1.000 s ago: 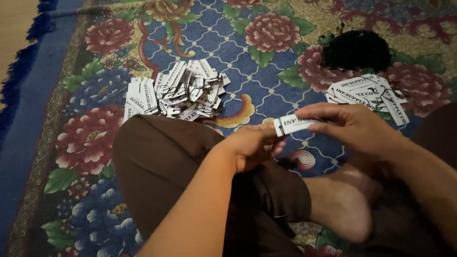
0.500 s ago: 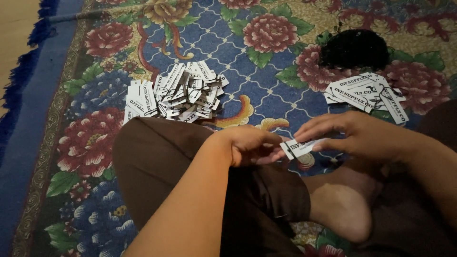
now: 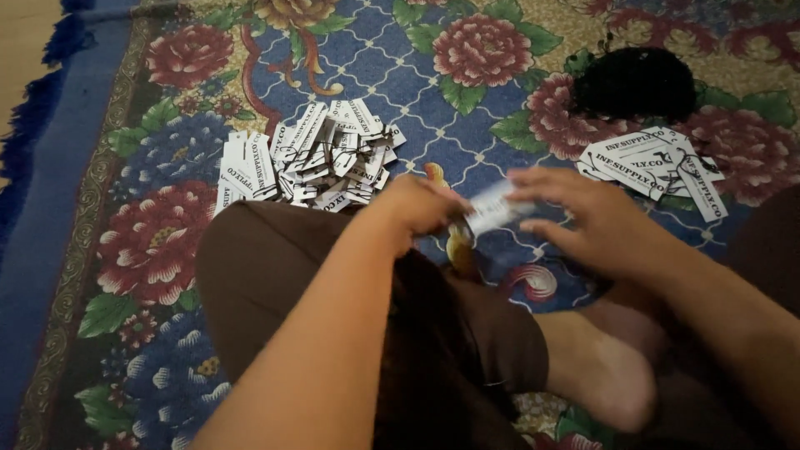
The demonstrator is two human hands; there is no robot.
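Currently, a small white rectangular paper tag with dark print is being held between both hands, above the crossed legs and over the floral carpet in blue, red and green. The left hand is being kept curled, its fingers closed on the tag's lower left end. The right hand is being held more loosely, fingers half spread; its fingertips are meeting the tag's upper right end, though motion blur is hiding exactly how firm that pinch is.

The tag's long axis is being kept on a slant, running from lower left near the left hand up to the right, so the tag is lying between the two hands, touching both. Neither hand is clearly nearer; each is being kept at one end.

A loose heap of similar white tags is lying on the carpet beyond the left knee, well apart from the hands. A smaller, tidier stack of white tags is lying beyond the right hand, nearer to it than the heap. A black tangled bundle, perhaps string, is resting just behind that stack.
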